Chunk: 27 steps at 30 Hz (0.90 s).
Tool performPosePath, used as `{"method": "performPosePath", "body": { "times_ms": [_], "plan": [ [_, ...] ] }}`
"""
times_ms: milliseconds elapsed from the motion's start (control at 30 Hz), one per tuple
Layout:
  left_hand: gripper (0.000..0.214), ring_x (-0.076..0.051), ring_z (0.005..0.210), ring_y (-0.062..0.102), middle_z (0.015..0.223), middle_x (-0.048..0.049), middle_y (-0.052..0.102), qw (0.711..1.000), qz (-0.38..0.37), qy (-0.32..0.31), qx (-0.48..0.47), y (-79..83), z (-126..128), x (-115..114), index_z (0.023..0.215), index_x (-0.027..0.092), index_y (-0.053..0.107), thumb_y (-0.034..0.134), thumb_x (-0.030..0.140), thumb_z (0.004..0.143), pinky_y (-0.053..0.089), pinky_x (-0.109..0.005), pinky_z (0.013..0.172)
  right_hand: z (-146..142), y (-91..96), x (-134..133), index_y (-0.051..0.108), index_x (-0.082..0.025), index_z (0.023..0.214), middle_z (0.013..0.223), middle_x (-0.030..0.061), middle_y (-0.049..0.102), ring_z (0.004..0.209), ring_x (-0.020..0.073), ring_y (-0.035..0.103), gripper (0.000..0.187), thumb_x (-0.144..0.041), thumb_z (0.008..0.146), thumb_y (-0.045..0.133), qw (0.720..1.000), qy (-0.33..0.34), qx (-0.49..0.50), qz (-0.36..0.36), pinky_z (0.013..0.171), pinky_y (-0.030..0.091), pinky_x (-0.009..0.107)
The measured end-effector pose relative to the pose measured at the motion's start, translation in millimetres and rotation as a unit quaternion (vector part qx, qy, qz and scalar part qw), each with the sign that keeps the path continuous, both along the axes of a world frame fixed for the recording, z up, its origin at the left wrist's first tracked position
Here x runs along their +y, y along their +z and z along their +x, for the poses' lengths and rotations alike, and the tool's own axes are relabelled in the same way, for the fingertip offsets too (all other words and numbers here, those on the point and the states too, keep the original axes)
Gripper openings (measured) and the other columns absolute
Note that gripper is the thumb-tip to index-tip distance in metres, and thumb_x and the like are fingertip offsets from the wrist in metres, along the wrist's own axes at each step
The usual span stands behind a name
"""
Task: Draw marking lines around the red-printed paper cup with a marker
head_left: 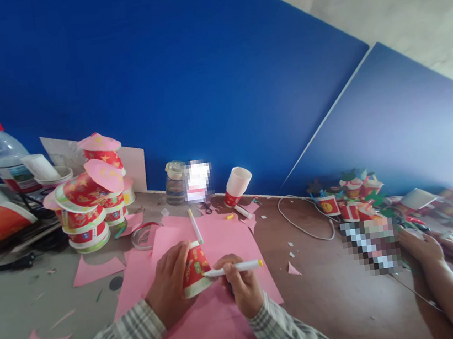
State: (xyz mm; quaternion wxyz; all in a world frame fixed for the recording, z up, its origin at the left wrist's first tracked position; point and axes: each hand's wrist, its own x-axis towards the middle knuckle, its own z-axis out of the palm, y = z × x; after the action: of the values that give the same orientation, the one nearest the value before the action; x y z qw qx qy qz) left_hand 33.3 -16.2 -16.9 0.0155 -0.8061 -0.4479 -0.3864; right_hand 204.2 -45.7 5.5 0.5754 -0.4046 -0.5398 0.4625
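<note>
My left hand (169, 282) is wrapped round a red-printed paper cup (195, 271) held upside down on a sheet of pink paper (214, 327). My right hand (242, 287) grips a white marker with a yellow end (234, 268), its tip against the rim of the cup. A second white marker (195, 226) lies on the pink paper just beyond the cup.
Stacked red cups with pink paper lids (90, 209) stand at the left, with a water bottle (4, 157) behind. A glass jar (175, 183), a tilted cup (237, 185), a white cable (300, 221) and pink scraps lie about. Another person's arm (445, 279) rests at the right.
</note>
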Motion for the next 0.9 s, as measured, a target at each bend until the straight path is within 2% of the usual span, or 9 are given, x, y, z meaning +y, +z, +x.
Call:
{"method": "performPosePath", "body": {
  "times_ms": [900],
  "plan": [
    [0.088, -0.028, 0.104, 0.039, 0.113, -0.0130, 0.042, 1.000, 0.003, 0.001, 0.002, 0.5, 0.2, -0.2, 0.123, 0.016, 0.014, 0.055, 0.056, 0.056, 0.040, -0.044, 0.083, 0.4, -2.8, 2.8, 0.065, -0.016, 0.071, 0.046, -0.0023, 0.054, 0.036, 0.0101, 0.044, 0.031, -0.045, 0.074, 0.053, 0.999, -0.017, 0.017, -0.023, 0.033, 0.035, 0.017]
  ]
}}
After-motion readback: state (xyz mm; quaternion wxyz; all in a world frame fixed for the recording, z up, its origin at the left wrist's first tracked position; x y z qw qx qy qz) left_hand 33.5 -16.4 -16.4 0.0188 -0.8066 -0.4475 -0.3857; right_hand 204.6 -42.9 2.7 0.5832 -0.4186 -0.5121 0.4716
